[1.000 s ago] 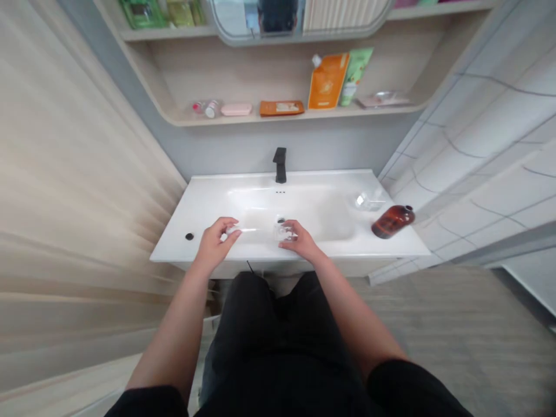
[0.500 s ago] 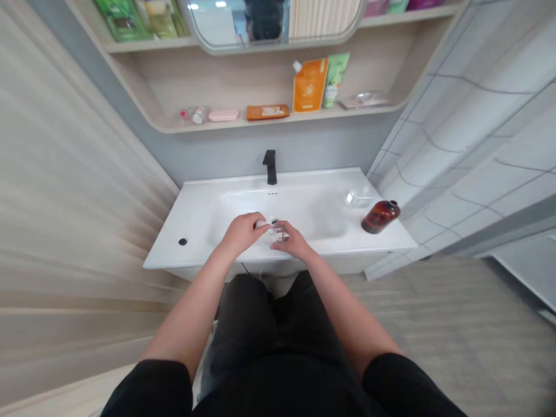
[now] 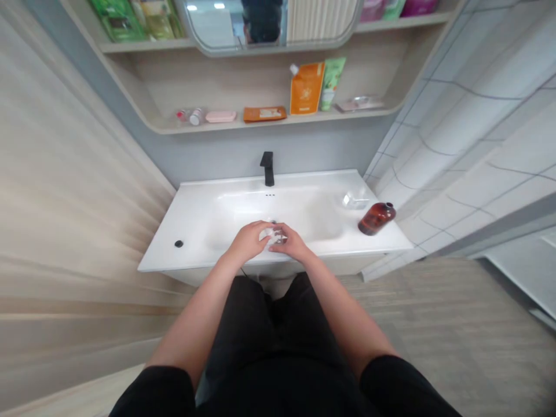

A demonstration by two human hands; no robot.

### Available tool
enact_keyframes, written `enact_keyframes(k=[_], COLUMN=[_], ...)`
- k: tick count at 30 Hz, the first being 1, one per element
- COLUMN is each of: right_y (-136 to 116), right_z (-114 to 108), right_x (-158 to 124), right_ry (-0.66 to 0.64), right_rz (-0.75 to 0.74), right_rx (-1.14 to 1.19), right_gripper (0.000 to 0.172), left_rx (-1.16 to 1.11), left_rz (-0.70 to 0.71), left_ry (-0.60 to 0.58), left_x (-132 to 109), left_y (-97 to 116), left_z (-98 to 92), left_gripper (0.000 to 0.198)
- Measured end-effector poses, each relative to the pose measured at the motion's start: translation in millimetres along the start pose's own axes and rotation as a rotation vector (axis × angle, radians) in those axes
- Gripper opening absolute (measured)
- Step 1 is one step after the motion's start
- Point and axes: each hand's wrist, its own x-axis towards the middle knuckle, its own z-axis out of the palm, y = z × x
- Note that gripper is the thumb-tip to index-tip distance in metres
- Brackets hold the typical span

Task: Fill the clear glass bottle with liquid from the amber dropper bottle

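Over the front part of the white sink basin [image 3: 230,211], both hands are close together around a small clear, see-through container [image 3: 279,237]. My right hand [image 3: 293,243] curves its fingers and thumb round the container's right side. My left hand [image 3: 248,242] is closed on a small white piece [image 3: 266,233], perhaps tissue or cloth, at the container's left side. Fingers hide part of both, so I cannot tell whether the white piece is inside the container or against its outside.
A brown bottle [image 3: 377,219] without a cap stands on the counter's right, with a clear box-like container [image 3: 355,200] behind it. A small black round piece [image 3: 178,244] lies at the left. The black faucet [image 3: 268,169] rises behind the basin, below a shelf [image 3: 226,126] of toiletries.
My left hand has moved in toward the right hand, bringing the white piece up to the clear container. My right hand keeps its grip. The view has shifted slightly.
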Motion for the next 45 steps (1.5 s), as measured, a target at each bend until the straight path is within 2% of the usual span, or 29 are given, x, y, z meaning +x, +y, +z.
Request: enact_keyframes(k=[3, 7, 13, 20, 25, 28, 31, 36, 42, 45], right_y=[-1, 0, 2, 1, 2, 3, 1, -2, 0, 1], right_z=[2, 3, 2, -1, -1, 0, 1, 0, 0, 0], right_x=[0, -1, -1, 1, 2, 1, 1, 0, 0, 0], right_ry=[-0.018, -0.03, -0.052, -0.028, -0.018, -0.025, -0.023, 0.001, 0.012, 0.015], right_rz=[-0.007, -0.025, -0.01, -0.034, -0.035, -0.037, -0.024, -0.016, -0.028, -0.035], right_rx=[-0.007, -0.008, -0.053, 0.056, 0.061, 0.046, 0.029, 0.013, 0.014, 0.02], right_gripper=[0.076, 0.072, 0.078, 0.077, 0.076, 0.077, 0.078, 0.08, 0.081, 0.081], left_rx=[-0.041, -0.045, 0.01, 0.031, -0.052, -0.08, -0.064, 0.01, 0.036, 0.005], left_rz=[0.031, 0.077, 0.126, 0.095, 0.11, 0.128, 0.087, 0.062, 0.046, 0.059], left_ry=[-0.046, -0.034, -0.149, 0.0, -0.015, 0.016, 0.019, -0.087, -0.088, -0.136], left_x=[0, 0, -2, -5, -7, -7, -8, -12, -10, -8], left_y=[-1, -3, -2, -4, -8, -9, -12, -12, -7, -8], left_z=[2.8, 6.3, -3.4, -2.8, 0.7, 3.8, 5.2, 1.2, 0.1, -2.1], left_gripper=[0.046, 0.039, 0.052, 0.038, 0.041, 0.038, 0.037, 0.059, 0.057, 0.067])
